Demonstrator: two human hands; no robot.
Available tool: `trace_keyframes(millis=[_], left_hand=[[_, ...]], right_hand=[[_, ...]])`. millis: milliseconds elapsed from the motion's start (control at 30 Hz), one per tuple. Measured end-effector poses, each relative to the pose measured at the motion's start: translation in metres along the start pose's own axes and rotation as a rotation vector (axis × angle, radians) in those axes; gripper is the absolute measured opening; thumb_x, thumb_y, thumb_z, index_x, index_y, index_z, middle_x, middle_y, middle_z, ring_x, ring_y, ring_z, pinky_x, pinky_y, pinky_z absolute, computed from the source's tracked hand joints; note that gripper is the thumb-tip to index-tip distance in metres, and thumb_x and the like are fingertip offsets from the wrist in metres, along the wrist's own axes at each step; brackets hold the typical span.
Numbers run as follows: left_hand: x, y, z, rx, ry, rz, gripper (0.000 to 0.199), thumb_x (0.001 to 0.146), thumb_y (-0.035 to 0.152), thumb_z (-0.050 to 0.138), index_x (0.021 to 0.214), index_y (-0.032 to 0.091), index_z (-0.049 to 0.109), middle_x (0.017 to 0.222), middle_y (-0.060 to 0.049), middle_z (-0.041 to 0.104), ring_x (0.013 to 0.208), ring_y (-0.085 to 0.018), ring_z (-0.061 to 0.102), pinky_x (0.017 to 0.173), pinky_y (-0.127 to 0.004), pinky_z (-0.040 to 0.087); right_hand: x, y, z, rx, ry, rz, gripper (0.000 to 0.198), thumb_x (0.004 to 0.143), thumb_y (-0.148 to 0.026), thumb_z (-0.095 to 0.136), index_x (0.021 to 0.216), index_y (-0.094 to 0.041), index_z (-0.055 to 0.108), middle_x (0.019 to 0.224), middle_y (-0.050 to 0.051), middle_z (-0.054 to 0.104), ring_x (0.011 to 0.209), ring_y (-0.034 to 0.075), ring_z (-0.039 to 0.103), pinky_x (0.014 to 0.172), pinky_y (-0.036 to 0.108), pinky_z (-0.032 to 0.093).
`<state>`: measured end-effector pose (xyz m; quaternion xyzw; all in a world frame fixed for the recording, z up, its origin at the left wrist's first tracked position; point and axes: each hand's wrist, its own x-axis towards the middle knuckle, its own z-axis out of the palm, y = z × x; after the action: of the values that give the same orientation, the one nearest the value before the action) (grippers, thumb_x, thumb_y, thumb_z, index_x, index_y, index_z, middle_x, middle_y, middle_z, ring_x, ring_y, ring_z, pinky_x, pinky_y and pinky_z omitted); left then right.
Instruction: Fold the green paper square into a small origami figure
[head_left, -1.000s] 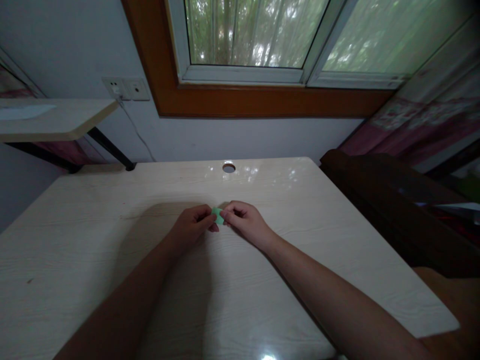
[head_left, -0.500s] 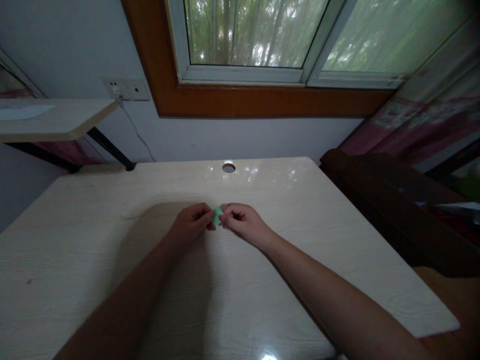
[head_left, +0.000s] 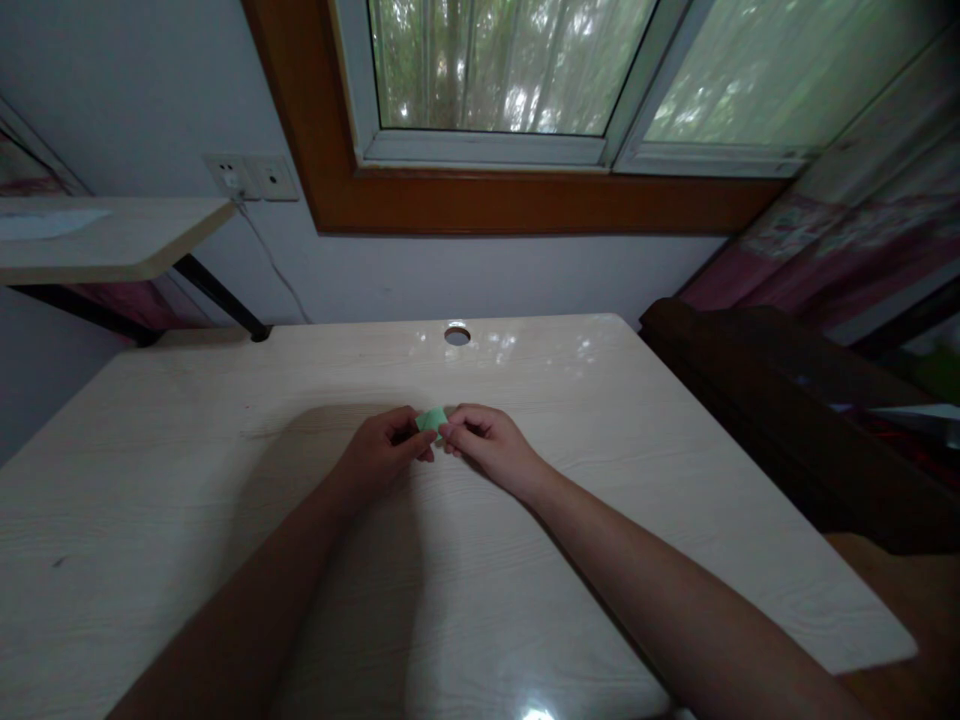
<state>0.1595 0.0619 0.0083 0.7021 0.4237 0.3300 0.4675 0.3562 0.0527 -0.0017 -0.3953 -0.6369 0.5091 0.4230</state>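
Observation:
A small piece of light green paper (head_left: 433,419), seemingly folded, is held between my two hands above the middle of the pale wood-grain table (head_left: 570,560). My left hand (head_left: 386,445) pinches its left side, the thumb lying across the lower part. On the other side, my right hand (head_left: 487,440) grips the right edge between thumb and fingers. The fingertips of both hands nearly meet and cover part of the paper, so its full shape is hidden.
A round cable hole (head_left: 457,335) is near the table's back edge. At the left, a raised shelf (head_left: 150,240) stands on black legs. A white cord (head_left: 274,265) hangs from a wall socket (head_left: 251,178). Dark wooden furniture (head_left: 780,420) adjoins the right side, below a curtain.
More of the green paper shows now above the fingers, its upper part extending to the left. The left thumb has shifted slightly right; both arms stay nearly still.

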Motion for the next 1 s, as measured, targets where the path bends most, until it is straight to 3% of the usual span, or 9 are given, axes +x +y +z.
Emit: trace_keyframes(millis=[367,1000], left_hand=[[0.0002,-0.0021,0.0011,-0.115,0.036,-0.027,0.020,0.084,0.033,0.062,0.074,0.016,0.059,0.066,-0.001,0.067,0.063,-0.013,0.062,0.064,-0.024,0.046],[-0.0020,0.0029,0.0016,-0.172,0.069,-0.022,0.024,0.087,0.035,0.058,0.076,0.015,0.064,0.069,-0.003,0.069,0.064,-0.014,0.063,0.066,-0.025,0.049]], right_hand=[[-0.0012,-0.0008,-0.0019,-0.091,-0.085,-0.031,0.026,0.089,-0.033,0.058,0.069,-0.016,0.063,0.068,0.001,0.061,0.063,0.011,0.053,0.061,0.023,0.040],[0.0010,-0.0057,0.0000,0.071,-0.058,0.067,0.026,0.083,-0.036,0.063,0.066,-0.016,0.063,0.062,0.000,0.060,0.058,0.011,0.052,0.059,0.023,0.041]])
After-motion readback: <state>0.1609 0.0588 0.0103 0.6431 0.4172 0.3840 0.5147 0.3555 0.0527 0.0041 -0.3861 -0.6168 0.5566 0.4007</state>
